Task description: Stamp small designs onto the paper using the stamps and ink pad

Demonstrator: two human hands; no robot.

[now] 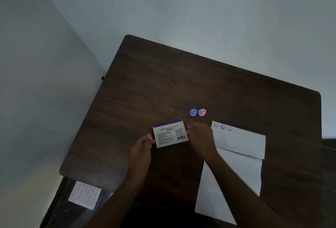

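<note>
head view: centre frame, left hand (143, 145) and right hand (199, 134) pinch opposite ends of a white-and-purple boxed stamp pad (170, 134) over a dark wooden table (163, 82); blue round stamp (193, 112) and pink round stamp (201, 112) stand above; folded white paper (240, 142) with three purple prints at right.

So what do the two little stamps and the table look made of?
Blue stamp and pink stamp: probably moulded plastic, given their smooth, uniform colour. Table: dark wood or wood-look laminate, with visible grain and a matte finish; which one is unclear.
</note>
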